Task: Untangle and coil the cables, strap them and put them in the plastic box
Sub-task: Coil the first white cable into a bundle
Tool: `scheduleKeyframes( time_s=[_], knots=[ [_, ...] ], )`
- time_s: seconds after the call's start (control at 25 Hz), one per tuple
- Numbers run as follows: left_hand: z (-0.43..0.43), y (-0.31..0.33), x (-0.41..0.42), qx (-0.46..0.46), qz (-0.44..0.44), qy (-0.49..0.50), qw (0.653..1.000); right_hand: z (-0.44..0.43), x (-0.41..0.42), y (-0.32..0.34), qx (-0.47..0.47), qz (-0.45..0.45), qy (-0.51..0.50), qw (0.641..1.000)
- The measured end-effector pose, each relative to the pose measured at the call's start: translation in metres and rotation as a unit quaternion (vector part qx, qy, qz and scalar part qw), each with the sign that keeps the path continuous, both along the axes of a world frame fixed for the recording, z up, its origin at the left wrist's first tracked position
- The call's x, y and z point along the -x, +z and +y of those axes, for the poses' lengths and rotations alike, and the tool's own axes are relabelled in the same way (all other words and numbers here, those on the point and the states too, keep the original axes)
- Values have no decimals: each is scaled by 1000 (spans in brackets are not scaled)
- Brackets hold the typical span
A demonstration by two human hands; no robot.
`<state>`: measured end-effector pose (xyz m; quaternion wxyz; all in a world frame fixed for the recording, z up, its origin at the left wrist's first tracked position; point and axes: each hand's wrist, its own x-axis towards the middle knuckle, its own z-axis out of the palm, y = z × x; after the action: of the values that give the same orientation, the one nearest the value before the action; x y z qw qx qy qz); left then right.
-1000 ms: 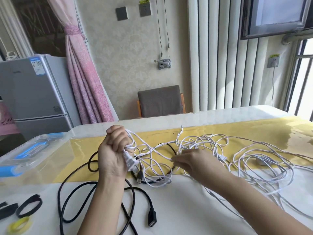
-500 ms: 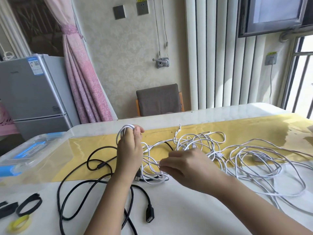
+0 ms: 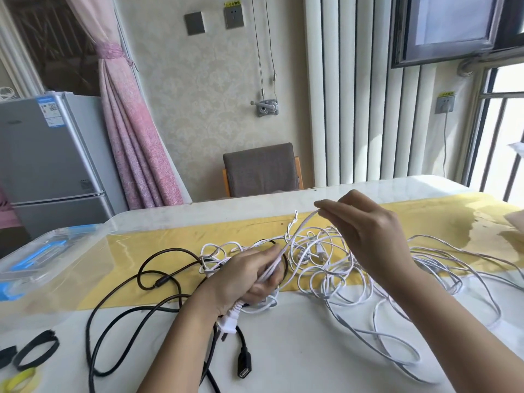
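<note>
While both hands grip it, white cable [image 3: 289, 245] spans between.

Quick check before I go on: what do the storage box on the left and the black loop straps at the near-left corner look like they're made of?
The plastic box looks like clear, glossy rigid plastic: the table shows through its walls, and its latches are opaque blue. The black straps look like matte woven fabric, probably hook-and-loop, judging by the fuzzy edge at the overlap; too small to be sure.
</note>
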<state>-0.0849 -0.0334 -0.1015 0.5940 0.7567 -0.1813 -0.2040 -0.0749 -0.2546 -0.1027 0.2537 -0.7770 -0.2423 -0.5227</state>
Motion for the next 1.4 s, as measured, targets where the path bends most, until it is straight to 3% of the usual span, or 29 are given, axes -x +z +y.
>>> scheduleKeyframes(
  time_s=[0.12, 0.2, 0.28, 0.36, 0.48, 0.64, 0.72, 0.8, 0.92, 1.08, 1.24, 1.4],
  knots=[
    [5, 0, 3, 37, 66, -106, 991, -7, -5, -3, -25, 8, -33, 999],
    [10, 2, 2, 108, 112, -184, 971, -19, -11, -4, -74, 19, -57, 995],
    [16, 6, 0, 241, 160, -297, 910, -31, -19, -8, -105, 41, -85, 990],
    [22, 8, -2, 362, 173, -335, 852, -36, -24, -14, -99, 75, -105, 987],
    [29, 9, -8, 492, 192, -275, 803, -27, -25, -21, -63, 126, -118, 983],
    [41, 1, -22, 655, 211, -124, 715, -6, -22, -30, 30, 163, -107, 980],
    [45, -1, -29, 692, 161, -17, 704, 10, -21, -37, 102, 192, -93, 972],
    [52, -2, -35, 688, 95, 99, 712, 24, -18, -43, 164, 204, -57, 964],
    [56, -4, -40, 657, 43, 193, 727, 39, -10, -46, 226, 193, 16, 955],
    [52, -6, -48, 549, -28, 328, 768, 51, 4, -42, 252, 172, 63, 950],
    [38, -9, -44, 321, -202, 413, 828, 60, 19, -31, 251, 111, 89, 958],
    [23, -21, -39, 30, -340, 316, 885, 56, 27, -15, 172, 26, 97, 980]
  ],
)
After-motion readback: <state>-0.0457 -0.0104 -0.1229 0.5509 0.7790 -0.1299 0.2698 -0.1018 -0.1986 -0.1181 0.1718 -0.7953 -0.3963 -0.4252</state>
